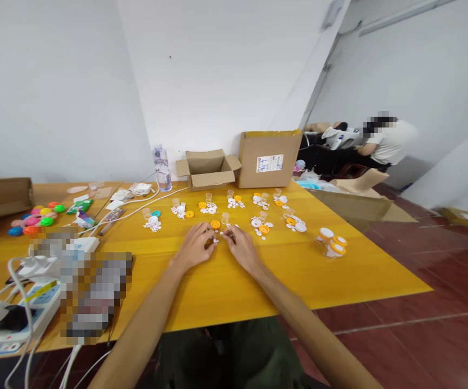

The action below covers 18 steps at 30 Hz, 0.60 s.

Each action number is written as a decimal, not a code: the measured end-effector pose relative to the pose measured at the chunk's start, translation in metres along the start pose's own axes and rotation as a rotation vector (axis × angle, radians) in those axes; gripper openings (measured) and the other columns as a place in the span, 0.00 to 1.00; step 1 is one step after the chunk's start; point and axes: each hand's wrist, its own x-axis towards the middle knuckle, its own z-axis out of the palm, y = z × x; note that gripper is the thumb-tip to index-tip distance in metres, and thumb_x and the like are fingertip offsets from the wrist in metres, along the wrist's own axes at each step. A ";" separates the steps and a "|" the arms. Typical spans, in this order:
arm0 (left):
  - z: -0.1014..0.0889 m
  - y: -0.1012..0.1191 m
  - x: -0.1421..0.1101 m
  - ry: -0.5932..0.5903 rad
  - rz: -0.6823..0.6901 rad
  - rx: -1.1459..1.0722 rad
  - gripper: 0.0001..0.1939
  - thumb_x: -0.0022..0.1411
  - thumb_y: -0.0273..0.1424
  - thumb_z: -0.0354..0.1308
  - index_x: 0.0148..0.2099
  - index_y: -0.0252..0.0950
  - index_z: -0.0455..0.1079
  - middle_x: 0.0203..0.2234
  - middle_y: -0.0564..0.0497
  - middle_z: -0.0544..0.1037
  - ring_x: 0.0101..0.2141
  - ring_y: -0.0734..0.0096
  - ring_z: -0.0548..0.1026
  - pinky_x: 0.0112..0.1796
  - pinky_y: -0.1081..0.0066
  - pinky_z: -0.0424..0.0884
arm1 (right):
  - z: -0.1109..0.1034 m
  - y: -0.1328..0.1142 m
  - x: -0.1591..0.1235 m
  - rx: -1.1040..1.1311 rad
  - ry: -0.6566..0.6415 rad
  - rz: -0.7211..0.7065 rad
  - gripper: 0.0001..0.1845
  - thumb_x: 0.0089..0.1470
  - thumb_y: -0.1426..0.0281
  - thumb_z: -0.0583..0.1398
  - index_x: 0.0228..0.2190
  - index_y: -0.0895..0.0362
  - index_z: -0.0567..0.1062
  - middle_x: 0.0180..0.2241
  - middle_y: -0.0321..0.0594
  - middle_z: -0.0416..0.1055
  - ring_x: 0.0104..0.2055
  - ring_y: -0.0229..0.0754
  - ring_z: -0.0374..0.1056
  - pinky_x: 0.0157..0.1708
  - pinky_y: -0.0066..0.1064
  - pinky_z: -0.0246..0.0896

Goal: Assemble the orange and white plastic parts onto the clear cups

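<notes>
My left hand [196, 246] is curled over the yellow table, thumb and fingers closed on a small white plastic piece [216, 241]. Close beside it, my right hand [241, 247] has its fingertips pinched together; what they hold is too small to make out. Just beyond my fingers are an orange round lid [215, 225] and a small clear cup [225, 218]. More sets of clear cups, coloured lids and white perforated discs lie around, such as the white discs [153, 223] on the left and an orange lid [263, 229] on the right.
Capped containers [336, 248] stand at the right. An open carton [211, 172], a closed box [270, 162] and a water bottle [162, 167] line the back. At left are coloured balls [35, 220], a power strip [47, 297] and cables. A person [391, 143] sits beyond.
</notes>
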 end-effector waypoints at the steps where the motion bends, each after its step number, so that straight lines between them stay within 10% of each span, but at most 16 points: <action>1: 0.000 0.000 0.000 -0.001 0.000 -0.003 0.04 0.63 0.27 0.56 0.39 0.42 0.71 0.41 0.48 0.74 0.45 0.60 0.71 0.47 0.59 0.70 | 0.000 0.000 0.000 -0.020 -0.009 -0.001 0.06 0.53 0.75 0.56 0.28 0.52 0.70 0.31 0.38 0.76 0.33 0.44 0.72 0.37 0.34 0.68; 18: 0.002 0.001 -0.002 0.006 0.030 -0.033 0.07 0.67 0.29 0.53 0.41 0.41 0.73 0.44 0.47 0.73 0.46 0.61 0.71 0.49 0.59 0.69 | -0.002 -0.001 -0.003 -0.171 -0.035 -0.029 0.08 0.57 0.75 0.55 0.32 0.52 0.72 0.35 0.40 0.76 0.37 0.45 0.72 0.38 0.34 0.65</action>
